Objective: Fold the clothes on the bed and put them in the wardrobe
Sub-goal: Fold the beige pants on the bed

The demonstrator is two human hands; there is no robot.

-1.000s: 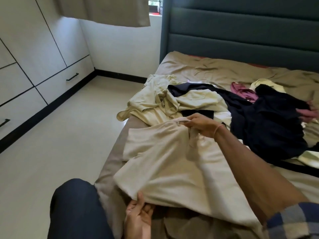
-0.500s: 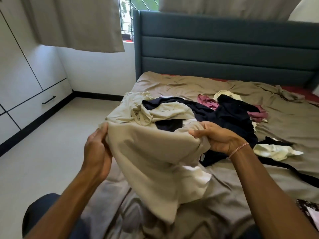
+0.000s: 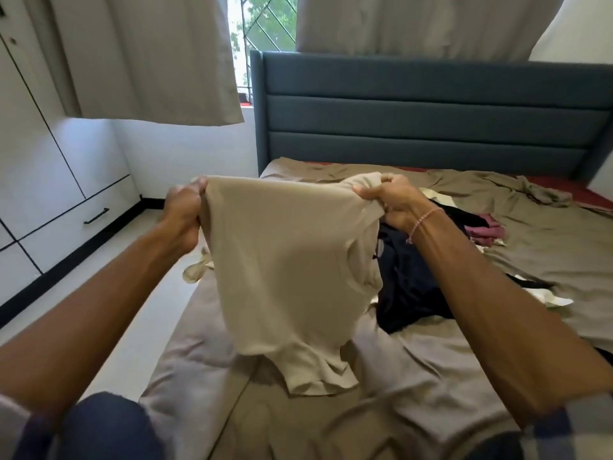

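Observation:
I hold a beige T-shirt point(image 3: 285, 277) up in the air over the bed point(image 3: 547, 267). My left hand point(image 3: 184, 210) grips its upper left edge, and my right hand point(image 3: 388, 200) grips its upper right edge. The shirt hangs down and its lower part bunches on the brown sheet. Behind it lies a heap of clothes: a dark navy garment point(image 3: 411, 287), a maroon piece point(image 3: 487, 230) and a pale cream garment point(image 3: 195, 270) peeking out at the left. The white wardrobe point(image 3: 43, 167) stands along the left wall with its doors closed.
A teal padded headboard point(image 3: 431, 117) closes the far end of the bed. Grey curtains point(image 3: 149, 58) hang over a window at the back. Light floor point(image 3: 109, 313) runs between bed and wardrobe. My knee in dark trousers point(image 3: 102, 426) is at the bottom left.
Both hands have lifted the beige shirt from the bed and spread it wide at chest height. The left hand moved from its bottom hem to the top edge. The view tilted upward.

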